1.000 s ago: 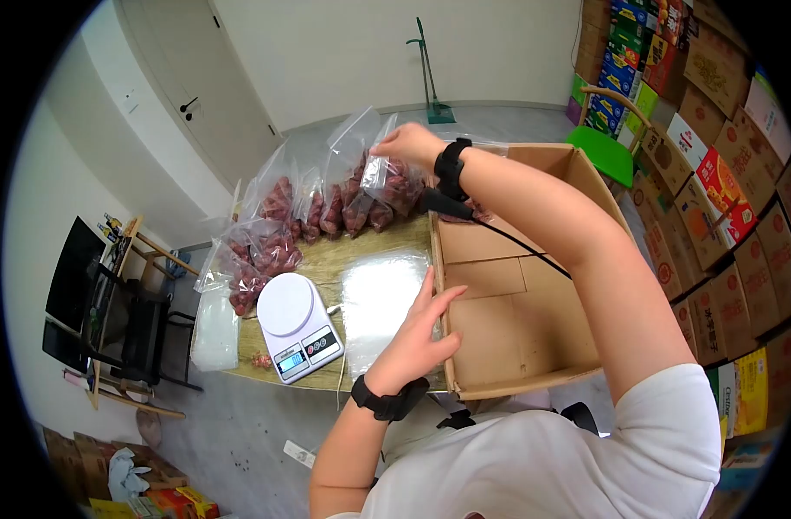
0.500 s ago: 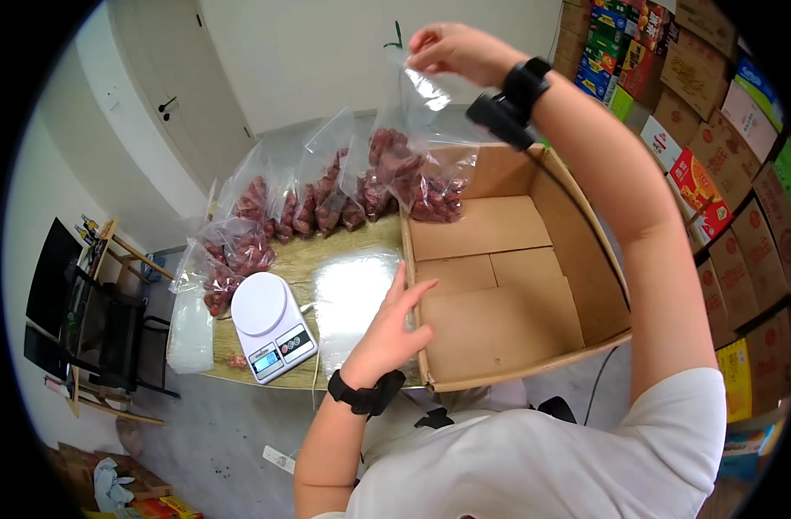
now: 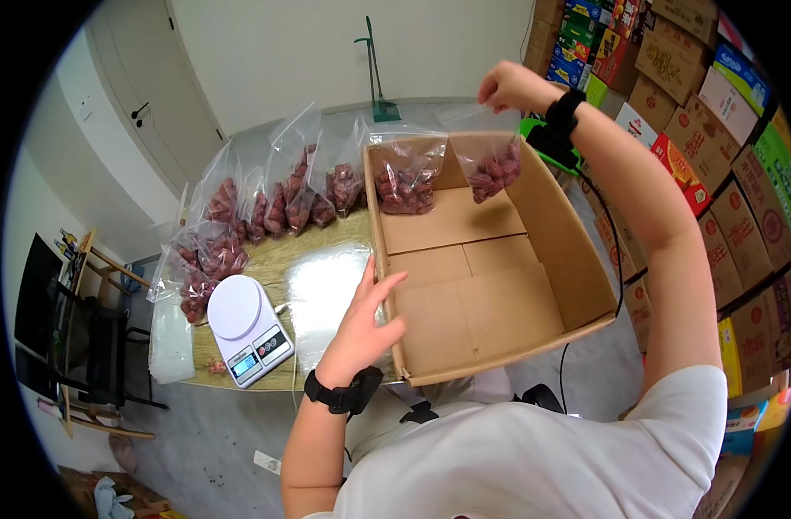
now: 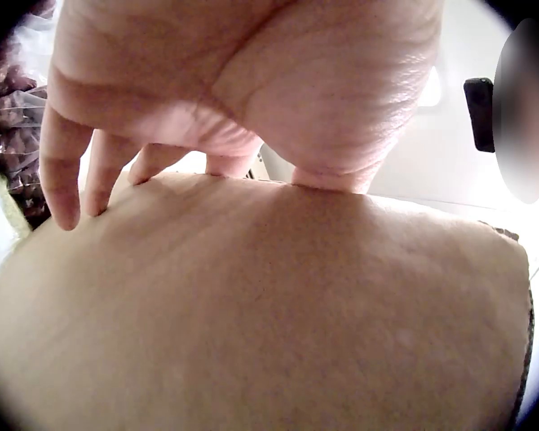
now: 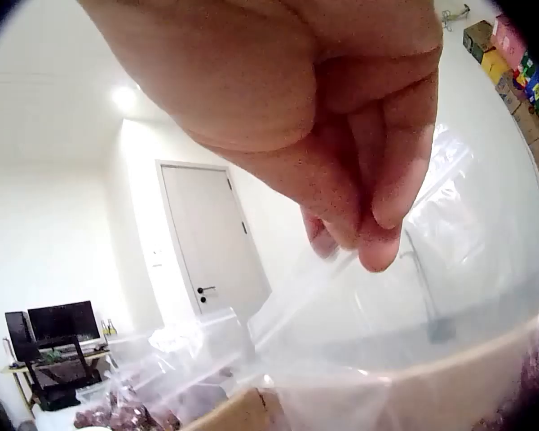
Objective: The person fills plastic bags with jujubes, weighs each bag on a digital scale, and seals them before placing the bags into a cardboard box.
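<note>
Pale wall (image 3: pixel 274 52) and grey floor (image 3: pixel 214 450) surround the work, with printed cardboard cartons (image 3: pixel 663 62) stacked high on the right; they look well clear of any likely trouble. Beside the yellow-brown tabletop (image 3: pixel 342 240) lies the open brown cardboard box (image 3: pixel 516 298). Its shifting under an uneven push is the biggest risk, since the left hand (image 3: pixel 358 333) has its fingers spread apart over the near part of the left rim, touching it without a firm grip.

Close to the far left of that rim stands a row of clear plastic bags filled with dark-red, lumpy pieces (image 3: pixel 297 203); a knock from the box could topple them. Nearer the person, a flat stack of clear plastic (image 3: pixel 326 294) and a white electronic scale (image 3: pixel 236 309) could be nudged by the same slide.

Inside the box's far left corner, one filled clear bag (image 3: pixel 406 186) has its top up against the rim, where it could sag or fold over. Another filled clear bag (image 3: pixel 496 173) hangs over the far right part, pinched by its top in the fingertips of the right hand (image 3: pixel 512 86). With so little film held, its weight could make it slip or stretch. Whether its mouth is sealed I cannot tell; if not, tilting could spill pieces.
</note>
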### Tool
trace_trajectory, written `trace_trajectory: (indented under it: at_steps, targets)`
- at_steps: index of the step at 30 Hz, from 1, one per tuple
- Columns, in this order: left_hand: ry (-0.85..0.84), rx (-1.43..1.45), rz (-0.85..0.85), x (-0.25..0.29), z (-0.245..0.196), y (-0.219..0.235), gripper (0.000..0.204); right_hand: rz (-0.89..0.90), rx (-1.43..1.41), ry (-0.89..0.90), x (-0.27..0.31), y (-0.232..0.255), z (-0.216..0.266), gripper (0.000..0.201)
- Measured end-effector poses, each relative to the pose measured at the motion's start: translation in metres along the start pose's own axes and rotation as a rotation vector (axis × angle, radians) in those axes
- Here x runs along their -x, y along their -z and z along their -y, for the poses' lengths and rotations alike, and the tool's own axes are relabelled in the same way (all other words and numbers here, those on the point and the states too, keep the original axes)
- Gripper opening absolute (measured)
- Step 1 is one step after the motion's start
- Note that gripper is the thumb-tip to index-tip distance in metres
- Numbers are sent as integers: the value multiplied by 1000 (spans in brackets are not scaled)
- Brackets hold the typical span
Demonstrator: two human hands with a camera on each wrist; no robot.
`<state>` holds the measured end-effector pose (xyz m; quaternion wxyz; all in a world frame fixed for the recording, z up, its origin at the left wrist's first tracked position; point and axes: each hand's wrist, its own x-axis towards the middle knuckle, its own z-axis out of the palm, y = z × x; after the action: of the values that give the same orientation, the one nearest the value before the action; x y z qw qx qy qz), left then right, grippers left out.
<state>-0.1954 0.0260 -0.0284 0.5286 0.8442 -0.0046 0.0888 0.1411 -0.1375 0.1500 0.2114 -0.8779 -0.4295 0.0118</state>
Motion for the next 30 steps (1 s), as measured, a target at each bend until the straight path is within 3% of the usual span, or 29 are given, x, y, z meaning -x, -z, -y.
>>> trace_trajectory:
  at_steps: [5,9,16,18,19,21,22,24,25,27,30]
  targets:
    - [5,-2,14,1,1,1,57,-52,-15,-167,-24,-41,-47,15]
    - [15,15,16,2,1,0,56,-133,-223,-193,-47,-78,-70,18]
    - [10,12,8,3,1,0,56,-298,-290,-132,-54,-107,-88,19]
    - [11,14,9,2,-1,0,56,-441,-221,116,-51,-112,-89,20]
    - [11,15,13,1,-2,0,56,-441,-220,112,-47,-109,-88,20]
    - [16,28,7,2,-3,0,56,-515,78,-99,-42,-103,-89,25]
    - [19,32,6,2,-2,0,56,-510,79,-99,-42,-104,-92,25]
    - [10,23,4,2,0,-1,56,-35,420,-388,-38,-102,-91,38]
    - [14,27,4,2,1,-1,56,-30,422,-388,-34,-103,-86,38]
    - [17,37,6,1,0,0,56,481,304,-484,-18,-109,-76,46]
    - [14,52,7,2,-1,0,55,210,-124,-560,-11,-144,-109,51]
